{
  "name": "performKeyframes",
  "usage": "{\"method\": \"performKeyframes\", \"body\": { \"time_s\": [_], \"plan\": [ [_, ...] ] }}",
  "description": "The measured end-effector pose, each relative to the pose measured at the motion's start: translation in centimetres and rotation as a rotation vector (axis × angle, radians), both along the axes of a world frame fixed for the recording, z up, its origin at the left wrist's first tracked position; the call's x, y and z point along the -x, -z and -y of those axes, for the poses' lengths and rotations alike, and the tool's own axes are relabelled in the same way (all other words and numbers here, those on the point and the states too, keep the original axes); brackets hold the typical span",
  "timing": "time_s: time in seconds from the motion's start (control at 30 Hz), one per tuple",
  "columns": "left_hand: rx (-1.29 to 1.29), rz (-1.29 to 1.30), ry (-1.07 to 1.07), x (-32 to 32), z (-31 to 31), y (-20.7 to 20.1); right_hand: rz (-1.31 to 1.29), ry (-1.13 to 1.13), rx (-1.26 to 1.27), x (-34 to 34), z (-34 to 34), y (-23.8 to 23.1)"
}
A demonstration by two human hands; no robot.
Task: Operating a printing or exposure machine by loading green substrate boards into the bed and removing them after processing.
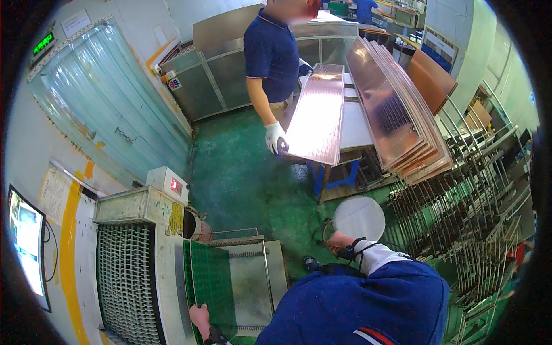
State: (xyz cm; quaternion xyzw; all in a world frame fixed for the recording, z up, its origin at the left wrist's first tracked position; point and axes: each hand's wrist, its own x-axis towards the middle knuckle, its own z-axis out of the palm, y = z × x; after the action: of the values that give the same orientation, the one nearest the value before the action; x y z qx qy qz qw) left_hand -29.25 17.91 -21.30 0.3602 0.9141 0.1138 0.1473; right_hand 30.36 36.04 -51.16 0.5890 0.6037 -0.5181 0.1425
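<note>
My left hand (200,319) is closed at the edge of a green panel (210,282), which leans upright at the left side of a metal slotted rack (277,270). Between the rack's toothed bars, a pale flat base shows. My right hand (340,242), its fingers curled, is beside a round white stool top (360,219). Whatever those fingers may hold is hidden. Dark bands circle both my wrists.
A roller conveyor machine (127,276) stands at my left, below a monitor (27,247). Ahead, a gloved co-worker (270,63) holds a shiny copper-coloured sheet (319,118) at a table. Stacked copper-coloured sheets (397,115) and metal racks (460,230) line the right.
</note>
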Motion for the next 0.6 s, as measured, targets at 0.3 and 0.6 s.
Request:
{"method": "performKeyframes", "body": {
  "time_s": [0.3,0.6],
  "plan": [
    [0.029,-0.005,-0.013,0.6,0.3,0.6,0.034,-0.102,-0.234,0.0,1.1,-6.5],
    [0.014,-0.020,-0.006,1.0,0.6,1.0,-0.105,0.129,-0.132,-0.8,1.4,-3.4]
  ]
}}
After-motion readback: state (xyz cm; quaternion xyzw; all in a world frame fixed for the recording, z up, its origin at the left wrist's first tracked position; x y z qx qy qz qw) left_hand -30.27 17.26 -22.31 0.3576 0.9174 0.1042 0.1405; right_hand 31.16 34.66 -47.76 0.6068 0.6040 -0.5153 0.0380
